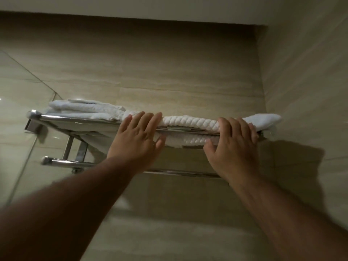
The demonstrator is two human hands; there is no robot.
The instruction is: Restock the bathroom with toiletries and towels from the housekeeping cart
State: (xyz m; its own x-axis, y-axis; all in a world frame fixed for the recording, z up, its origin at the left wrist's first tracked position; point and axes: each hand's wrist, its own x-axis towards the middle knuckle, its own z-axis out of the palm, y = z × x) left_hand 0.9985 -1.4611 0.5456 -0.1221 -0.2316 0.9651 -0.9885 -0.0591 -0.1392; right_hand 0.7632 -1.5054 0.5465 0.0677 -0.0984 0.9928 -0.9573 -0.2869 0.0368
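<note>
a white towel (190,122) lay on the metal rack (75,120) fixed to the tiled wall (169,72), beside a folded stack (79,109). the left hand (135,140) pressed it with straight fingers; the right hand (231,146) curled over its front edge, thumb beneath.

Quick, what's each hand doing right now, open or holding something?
Left hand: open, straight fingers on the towel.
Right hand: fingers bent over the towel; grip cannot be told.
</note>
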